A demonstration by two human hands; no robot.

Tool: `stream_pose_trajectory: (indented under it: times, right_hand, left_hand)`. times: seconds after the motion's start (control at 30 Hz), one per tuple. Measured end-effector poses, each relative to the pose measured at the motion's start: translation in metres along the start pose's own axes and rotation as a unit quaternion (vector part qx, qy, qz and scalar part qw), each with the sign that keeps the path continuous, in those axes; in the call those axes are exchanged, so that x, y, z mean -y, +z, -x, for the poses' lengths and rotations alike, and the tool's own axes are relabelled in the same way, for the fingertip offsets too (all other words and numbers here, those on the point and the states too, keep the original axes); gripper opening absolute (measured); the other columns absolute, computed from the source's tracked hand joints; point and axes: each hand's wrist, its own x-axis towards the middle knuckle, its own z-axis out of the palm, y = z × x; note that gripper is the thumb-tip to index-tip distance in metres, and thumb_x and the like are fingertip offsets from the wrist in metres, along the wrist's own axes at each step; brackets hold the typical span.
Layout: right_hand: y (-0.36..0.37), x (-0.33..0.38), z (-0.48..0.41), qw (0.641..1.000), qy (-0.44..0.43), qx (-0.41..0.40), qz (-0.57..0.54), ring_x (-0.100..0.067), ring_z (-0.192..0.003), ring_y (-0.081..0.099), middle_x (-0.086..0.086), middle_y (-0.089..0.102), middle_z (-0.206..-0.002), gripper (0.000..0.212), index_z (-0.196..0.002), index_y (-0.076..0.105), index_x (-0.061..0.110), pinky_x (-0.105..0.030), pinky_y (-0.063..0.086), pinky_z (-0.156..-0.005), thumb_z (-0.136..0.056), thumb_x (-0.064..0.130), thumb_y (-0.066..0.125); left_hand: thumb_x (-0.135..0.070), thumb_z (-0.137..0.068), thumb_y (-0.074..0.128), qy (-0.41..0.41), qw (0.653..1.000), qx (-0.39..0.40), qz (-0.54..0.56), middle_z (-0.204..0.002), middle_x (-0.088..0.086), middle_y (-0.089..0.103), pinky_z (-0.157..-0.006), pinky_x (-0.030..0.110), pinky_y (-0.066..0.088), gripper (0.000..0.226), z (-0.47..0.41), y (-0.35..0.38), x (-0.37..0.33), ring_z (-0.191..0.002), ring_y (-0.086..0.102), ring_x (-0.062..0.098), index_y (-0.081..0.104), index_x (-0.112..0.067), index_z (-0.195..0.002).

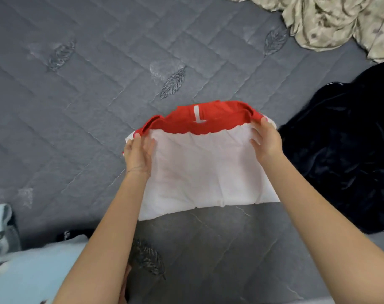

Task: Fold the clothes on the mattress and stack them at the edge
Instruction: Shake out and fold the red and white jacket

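- Gripping of the white-and-red garment [205, 172] is done by both hands at its far edge, where a red band w/ a white tab is seen.
- Left hand [138, 155]: the garment's far-left corner is pinched. The fingers [151, 145] are closed narrowly on the cloth, w/ one fingertip laid up against the red edge.
- Right hand [267, 143]: the far-right corner is pinched betw. the thumb, on top at the red band, & the fingers curled against the white side.
- The garment is placed approx. mid-frame on the gray quilted mattress [77, 88]. Its white part is spread toward the person. Whether the far edge is lifted off the mattress can't be told.
- A dark garment [344, 150] is heaped on the mattress just right of the held one, near the right hand.
- Beige patterned fabric [331, 20] is bunched at the far right, well apart from the hands.
- A light-blue garment [29, 273] w/ dark marks is seen at near left, beside the left forearm. Whether it is folded can't be told.
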Motion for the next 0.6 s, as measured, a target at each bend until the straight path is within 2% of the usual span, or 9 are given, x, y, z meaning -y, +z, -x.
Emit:
stream_pose_trajectory:
  times: [0.03,0.07,0.13,0.2,0.27,0.33,0.4,0.47,0.6]
  right_hand:
    - [-0.003,-0.002,-0.006,0.999,-0.024,0.0,0.042,-0.012,-0.109,0.056,0.002,0.062,-0.117,0.016,-0.107,0.057,0.03,-0.029,0.042,-0.092,-0.091,0.031,0.055]
    - [-0.007,-0.005,-0.012,0.993,-0.054,-0.006,0.104,-0.015,-0.116,0.055,-0.001,0.06,-0.125,0.02,-0.111,0.057,0.029,-0.032,0.042,-0.099,-0.091,0.029,0.058]
    - [-0.022,-0.011,-0.023,0.96,-0.113,-0.007,0.255,-0.02,-0.128,0.048,-0.005,0.052,-0.139,0.037,-0.127,0.054,0.02,-0.037,0.038,-0.108,-0.092,0.024,0.061]
    - [-0.039,-0.015,-0.035,0.906,-0.158,-0.004,0.392,-0.023,-0.128,0.046,-0.006,0.051,-0.138,0.053,-0.136,0.049,0.012,-0.038,0.037,-0.108,-0.087,0.021,0.067]
    - [-0.054,-0.018,-0.046,0.874,-0.177,0.005,0.452,-0.026,-0.121,0.049,-0.007,0.055,-0.127,0.052,-0.128,0.05,0.008,-0.036,0.04,-0.099,-0.081,0.019,0.072]
    - [-0.065,-0.022,-0.056,0.89,-0.137,0.03,0.433,-0.025,-0.12,0.048,-0.007,0.051,-0.126,0.06,-0.128,0.044,0.006,-0.036,0.04,-0.1,-0.079,0.016,0.077]
    - [-0.072,-0.025,-0.063,0.912,-0.069,0.039,0.403,-0.022,-0.127,0.044,-0.006,0.044,-0.138,0.08,-0.142,0.03,0.006,-0.033,0.037,-0.105,-0.079,0.02,0.078]
    - [-0.077,-0.03,-0.072,0.914,-0.028,0.03,0.405,-0.022,-0.13,0.042,-0.006,0.038,-0.144,0.093,-0.148,0.021,0.006,-0.029,0.036,-0.103,-0.078,0.026,0.079]
    - [-0.079,-0.034,-0.086,0.899,0.012,-0.001,0.437,-0.018,-0.11,0.05,-0.008,0.043,-0.137,0.085,-0.138,0.039,0.004,-0.03,0.043,-0.088,-0.073,0.038,0.082]
  left_hand:
    - [-0.008,-0.103,0.038,0.02,0.998,0.005,-0.064,-0.123,0.017,0.053,-0.092,0.022,0.048,0.028,-0.001,0.003,0.008,-0.097,0.059,0.001,0.045,0.001,-0.129]
    - [-0.007,-0.102,0.038,0.031,0.994,0.007,-0.104,-0.129,0.016,0.047,-0.098,0.026,0.044,0.038,0.001,0.006,0.017,-0.105,0.056,0.007,0.034,-0.001,-0.139]
    - [-0.004,-0.099,0.045,0.092,0.964,0.036,-0.245,-0.141,0.014,0.042,-0.11,0.033,0.033,0.049,0.007,0.014,0.035,-0.127,0.044,0.024,0.028,-0.004,-0.144]
    - [-0.01,-0.097,0.053,0.193,0.86,0.109,-0.459,-0.151,0.012,0.034,-0.117,0.037,0.021,0.05,0.013,0.019,0.06,-0.141,0.029,0.027,0.035,-0.008,-0.144]
    - [-0.026,-0.096,0.055,0.237,0.74,0.181,-0.603,-0.158,0.009,0.02,-0.119,0.043,0.01,0.054,0.016,0.026,0.084,-0.147,0.012,0.027,0.035,-0.021,-0.146]
    - [-0.045,-0.095,0.048,0.227,0.631,0.228,-0.706,-0.161,0.002,-0.003,-0.117,0.048,-0.005,0.064,0.019,0.034,0.106,-0.148,-0.009,0.025,0.017,-0.036,-0.15]
    - [-0.059,-0.092,0.043,0.217,0.551,0.244,-0.768,-0.159,-0.001,-0.02,-0.114,0.053,-0.012,0.075,0.018,0.041,0.124,-0.145,-0.022,0.023,-0.002,-0.042,-0.15]
    - [-0.067,-0.088,0.041,0.198,0.525,0.236,-0.794,-0.157,-0.002,-0.027,-0.112,0.057,-0.013,0.084,0.012,0.043,0.134,-0.144,-0.026,0.025,-0.012,-0.042,-0.148]
    - [-0.073,-0.085,0.039,0.198,0.496,0.222,-0.816,-0.155,-0.001,-0.031,-0.109,0.061,-0.014,0.09,-0.003,0.039,0.147,-0.142,-0.029,0.028,-0.021,-0.042,-0.145]
